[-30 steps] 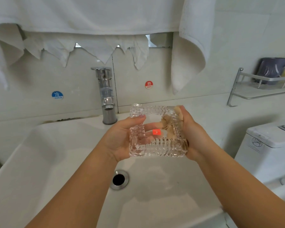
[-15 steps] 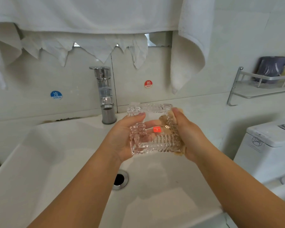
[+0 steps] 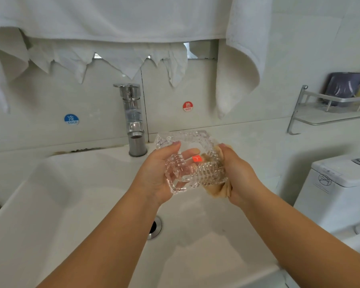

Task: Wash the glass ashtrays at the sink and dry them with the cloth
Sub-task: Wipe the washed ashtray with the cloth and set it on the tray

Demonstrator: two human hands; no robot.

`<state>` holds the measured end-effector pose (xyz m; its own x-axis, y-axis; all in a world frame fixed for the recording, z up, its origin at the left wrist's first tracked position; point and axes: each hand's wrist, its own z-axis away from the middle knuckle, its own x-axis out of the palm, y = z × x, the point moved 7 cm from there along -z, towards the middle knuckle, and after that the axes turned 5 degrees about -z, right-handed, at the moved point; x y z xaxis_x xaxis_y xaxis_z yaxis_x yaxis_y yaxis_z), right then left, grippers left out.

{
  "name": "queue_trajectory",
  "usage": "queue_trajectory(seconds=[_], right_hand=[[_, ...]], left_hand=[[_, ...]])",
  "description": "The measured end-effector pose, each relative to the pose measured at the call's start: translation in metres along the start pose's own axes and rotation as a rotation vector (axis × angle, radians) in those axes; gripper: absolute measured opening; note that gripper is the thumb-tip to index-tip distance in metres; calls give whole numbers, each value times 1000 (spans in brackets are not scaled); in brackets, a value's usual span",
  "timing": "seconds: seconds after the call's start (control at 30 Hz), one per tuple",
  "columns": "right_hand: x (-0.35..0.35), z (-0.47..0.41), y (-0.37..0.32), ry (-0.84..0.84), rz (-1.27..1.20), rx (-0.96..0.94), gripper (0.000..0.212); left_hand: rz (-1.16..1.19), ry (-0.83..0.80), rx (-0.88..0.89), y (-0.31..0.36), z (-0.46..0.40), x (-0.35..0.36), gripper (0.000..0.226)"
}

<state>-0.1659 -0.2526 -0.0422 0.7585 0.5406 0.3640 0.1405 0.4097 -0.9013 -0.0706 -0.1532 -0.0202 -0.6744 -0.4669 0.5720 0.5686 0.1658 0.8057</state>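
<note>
Above the white sink [image 3: 50,215], a square glass ashtray [image 3: 192,161] with ribbed, cut-glass walls is held up in both hands, tilted so its open side faces the camera. A small red sticker [image 3: 196,158] shows through the glass near its middle. The left hand [image 3: 156,177] grips the ashtray's left wall, thumb hooked over the top edge and fingers curled underneath, visible through the glass. The right hand [image 3: 237,175] holds a tan cloth [image 3: 218,189] bunched against the ashtray's right wall, its fingers closed around the cloth and pressing it to the glass (the fingertips themselves are mostly hidden behind the cloth and ashtray).

Directly below the hands, the round metal drain [image 3: 155,227] sits in the sink's basin. Behind the ashtray, just to its left, a chrome faucet [image 3: 133,119] stands upright at the back of the sink. On the tiled wall, a blue round sticker reading COLD [image 3: 71,119] is left of the faucet, and a red one reading HOT [image 3: 188,106] is to its right. White towels [image 3: 112,17] hang across the top of the view. At far right, a metal wall shelf [image 3: 328,113] carries a dark item and a yellow one, and below it is a white toilet tank [image 3: 337,190].
</note>
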Motion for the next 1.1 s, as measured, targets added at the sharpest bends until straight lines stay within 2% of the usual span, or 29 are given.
queue_trajectory(seconds=[0.17,0.23,0.33,0.43,0.53,0.6,0.67,0.73,0.8,0.93,1.0,1.1], right_hand=[[4,-1,7,-94,-139,41,33],[5,-3,11,-50,-123,21,41],[12,-4,14,-33,-103,-27,44],[12,-5,14,-61,-155,-6,36],[3,-6,10,0,-190,46,32],[-7,-11,5,60,-270,21,21],[-14,-15,2,86,-345,25,26],[-10,-12,-1,2,-381,58,29],[-10,-8,-6,-18,-266,36,26],[-10,-5,-14,21,-67,-79,21],[-10,-7,-14,33,-31,-91,21],[-6,-12,-10,10,10,-89,47]], left_hand=[[2,22,27,3,-1,-4,9],[37,32,34,5,1,-3,6],[69,48,63,7,2,-1,25],[18,46,77,1,-2,1,15],[-35,7,45,-7,-5,5,19],[-10,-62,-18,-10,-3,10,36],[33,-143,-118,-12,1,9,71],[34,-226,-214,-13,6,7,86],[-39,-245,-238,-14,6,4,75],[-198,-139,-220,-15,4,1,24],[-217,-134,-172,-13,2,0,17],[-184,-146,-79,-5,-3,0,25]])
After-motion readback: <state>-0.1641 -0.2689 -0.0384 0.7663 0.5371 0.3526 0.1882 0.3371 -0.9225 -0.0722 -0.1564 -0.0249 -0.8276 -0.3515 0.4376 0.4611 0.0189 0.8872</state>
